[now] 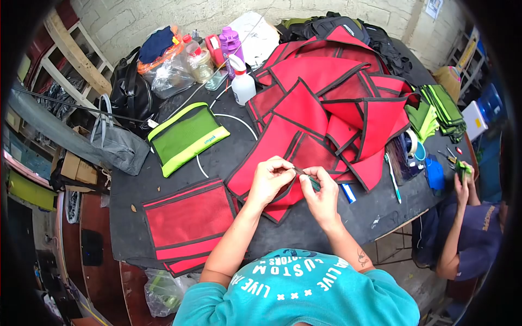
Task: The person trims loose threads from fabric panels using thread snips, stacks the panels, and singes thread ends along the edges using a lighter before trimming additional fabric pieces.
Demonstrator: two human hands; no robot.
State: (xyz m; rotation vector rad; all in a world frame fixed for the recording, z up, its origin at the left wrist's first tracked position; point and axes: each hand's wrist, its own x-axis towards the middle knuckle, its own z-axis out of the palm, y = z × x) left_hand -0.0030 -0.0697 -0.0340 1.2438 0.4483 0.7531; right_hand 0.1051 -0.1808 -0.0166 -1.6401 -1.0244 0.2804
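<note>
My left hand (270, 181) is closed in a pinch on the dark binding at the edge of a red fabric piece (258, 155). Close beside it, my right hand (322, 198) is closed around a small dark green tool (314, 183), its tip near the pinched binding. The tool's kind is mostly hidden by my fingers. Under and beyond both hands spreads a large heap of red fabric pieces (304, 106) with mesh panels and dark edging. A short stack of flat red mesh pouches (190, 217) lies to the left.
A green mesh pouch (187, 138), spray bottle (242, 81) and purple bottle (231, 46) stand left of the heap. White cables cross there. On the right are a toothbrush-like tool (392, 179), tape rolls (416, 146) and green pouches (443, 111). Another person (467, 228) works at right.
</note>
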